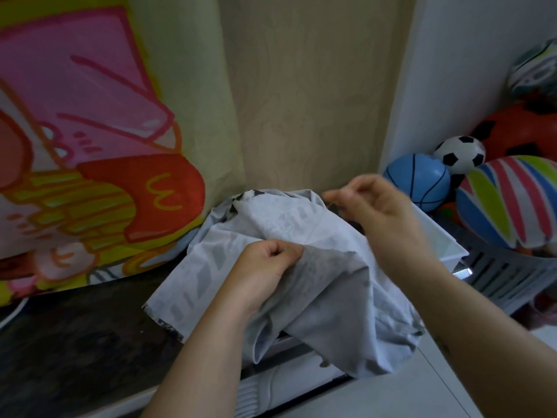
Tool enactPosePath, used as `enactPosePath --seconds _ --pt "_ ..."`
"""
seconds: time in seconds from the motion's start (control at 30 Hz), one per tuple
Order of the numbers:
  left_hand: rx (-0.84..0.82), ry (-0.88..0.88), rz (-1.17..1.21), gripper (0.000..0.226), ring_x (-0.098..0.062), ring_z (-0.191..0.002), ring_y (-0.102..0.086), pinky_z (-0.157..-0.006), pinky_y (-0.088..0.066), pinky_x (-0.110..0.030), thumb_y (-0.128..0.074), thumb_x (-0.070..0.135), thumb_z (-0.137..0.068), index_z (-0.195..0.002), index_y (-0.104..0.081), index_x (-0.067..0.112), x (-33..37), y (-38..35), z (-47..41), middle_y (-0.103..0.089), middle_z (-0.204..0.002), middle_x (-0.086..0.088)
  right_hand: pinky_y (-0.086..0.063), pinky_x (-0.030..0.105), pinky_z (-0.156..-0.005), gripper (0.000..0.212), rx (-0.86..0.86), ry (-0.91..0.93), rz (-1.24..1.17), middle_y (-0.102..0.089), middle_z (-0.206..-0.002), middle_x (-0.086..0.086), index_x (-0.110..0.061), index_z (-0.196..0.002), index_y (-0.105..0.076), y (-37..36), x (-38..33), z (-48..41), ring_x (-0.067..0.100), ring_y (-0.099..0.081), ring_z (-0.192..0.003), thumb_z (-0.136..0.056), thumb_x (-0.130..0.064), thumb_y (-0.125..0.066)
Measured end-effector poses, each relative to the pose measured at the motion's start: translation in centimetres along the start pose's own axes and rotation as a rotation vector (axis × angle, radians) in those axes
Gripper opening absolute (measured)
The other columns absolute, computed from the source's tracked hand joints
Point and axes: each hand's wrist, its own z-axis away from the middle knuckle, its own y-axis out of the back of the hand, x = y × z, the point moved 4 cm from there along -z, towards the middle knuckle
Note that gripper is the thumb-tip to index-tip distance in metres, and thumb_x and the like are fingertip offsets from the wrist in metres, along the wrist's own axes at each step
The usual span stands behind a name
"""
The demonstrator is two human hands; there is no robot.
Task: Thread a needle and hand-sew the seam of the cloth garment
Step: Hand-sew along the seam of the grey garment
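Head-worn view — downward, close in.

1. We see open room lower L, over the dark mottled tabletop (75,342).
2. Centre: the pale grey patterned cloth garment (325,285) is heaped up and fills it.
3. L is walled by the pink-and-red cartoon-print cloth (90,146), the back by the beige wood-grain panel (307,101).
4. R: the grey slatted plastic basket (506,279) of balls crowds in close.

Garment (331,297) was pale grey with darker dashes (edge dark); ball (417,182) at 2 o'clock was blue, black-lined.
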Motion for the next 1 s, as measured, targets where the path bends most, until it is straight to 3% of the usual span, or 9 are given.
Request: enactPosePath --seconds 0.1,0.17,0.3,0.4,0.47,0.57,0.67,0.87,1.0 --pt "0.037 0.02 -0.015 0.017 -0.002 -0.082 -0.062 -0.068 -0.045 -0.014 -0.062 0.028 -0.091 -0.079 -0.072 0.022 0.0 0.0 -0.1 -0.071 -0.08 0.014 -0.058 0.032 -0.071 0.02 0.06 -0.243 -0.7 -0.056 -0.059 0.001 -0.012 -0.079 -0.048 0.5 -1.1 -0.2 0.014 -0.061 -0.06 -0.098 -0.011 -0.042" --pt "0.047 0.015 -0.029 0.015 -0.005 -0.089 -0.062 -0.072 -0.045 -0.017 -0.062 0.029 -0.091 -0.082 -0.072 0.023 0.0 -0.1 -0.3 -0.071 -0.086 0.011 -0.054 0.025 -0.052 0.02 -0.032 -0.426 -0.876 -0.038 -0.055 -0.002 -0.012 -0.076 -0.045 0.1 -1.9 0.1 0.008 -0.042 -0.046 -0.096 -0.011 -0.042" --pt "0.056 -0.008 -0.026 0.013 -0.004 -0.088 -0.062 -0.072 -0.044 -0.017 -0.061 0.026 -0.092 -0.083 -0.071 0.024 0.4 0.0 -0.2 -0.071 -0.088 0.01 -0.055 0.028 -0.057 0.011 -0.348 -0.586 -0.316 -0.028 -0.058 -0.001 -0.007 -0.084 -0.055 -1.2 -0.9 1.9 0.01 -0.027 -0.048 -0.092 -0.01 -0.047" --pt "0.06 -0.027 -0.034 0.013 -0.004 -0.086 -0.064 -0.073 -0.048 -0.016 -0.062 0.025 -0.091 -0.084 -0.073 0.021 0.6 0.1 -0.1 -0.072 -0.085 0.009 -0.047 0.026 -0.068 0.017 -0.364 -0.331 0.486 -0.049 -0.061 -0.005 -0.01 -0.095 -0.066 -1.1 1.3 2.0 0.009 -0.045 -0.058 -0.088 -0.025 -0.062" --pt "0.059 -0.025 -0.029 0.013 -0.003 -0.082 -0.062 -0.072 -0.047 -0.014 -0.064 0.025 -0.089 -0.081 -0.072 0.02 0.6 0.1 0.0 -0.071 -0.082 0.01 -0.039 0.013 -0.063 0.021 -0.355 -0.155 0.763 -0.059 -0.072 -0.012 -0.02 -0.094 -0.068 -1.2 1.8 1.9 0.002 -0.053 -0.067 -0.081 -0.036 -0.069" --pt "0.047 -0.012 -0.039 0.013 -0.005 -0.083 -0.062 -0.073 -0.045 -0.018 -0.066 0.026 -0.088 -0.078 -0.072 0.022 0.4 0.0 0.1 -0.07 -0.081 0.01 -0.038 0.007 -0.056 0.019 -0.362 -0.115 0.787 -0.055 -0.063 -0.016 -0.018 -0.087 -0.071 -1.0 2.4 2.0 -0.008 -0.051 -0.061 -0.078 -0.035 -0.073" --pt "0.068 0.0 -0.032 0.013 -0.006 -0.087 -0.063 -0.073 -0.044 -0.019 -0.065 0.025 -0.089 -0.078 -0.072 0.022 0.4 0.2 0.1 -0.071 -0.084 0.01 -0.045 0.017 -0.061 0.016 -0.355 -0.098 0.8 -0.06 -0.063 -0.009 -0.016 -0.082 -0.072 -0.7 2.6 1.6 0.0 -0.053 -0.058 -0.08 -0.032 -0.071" --pt "0.091 0.039 -0.031 0.012 -0.004 -0.087 -0.062 -0.069 -0.042 -0.016 -0.064 0.027 -0.09 -0.081 -0.072 0.022 0.3 0.3 0.0 -0.07 -0.084 0.011 -0.029 0.009 -0.042 0.011 -0.352 -0.17 0.635 -0.046 -0.052 -0.002 -0.022 -0.081 -0.067 0.0 1.7 0.9 0.002 -0.033 -0.04 -0.087 -0.031 -0.065" --pt "0.057 0.04 -0.025 0.014 -0.01 -0.092 -0.063 -0.074 -0.047 -0.02 -0.063 0.029 -0.09 -0.083 -0.072 0.021 0.4 0.1 0.0 -0.072 -0.089 0.005 -0.043 0.01 -0.061 0.02 -0.405 -0.121 0.772 -0.059 -0.068 -0.013 -0.028 -0.092 -0.069 -0.9 2.7 1.4 -0.004 -0.054 -0.061 -0.079 -0.043 -0.07"
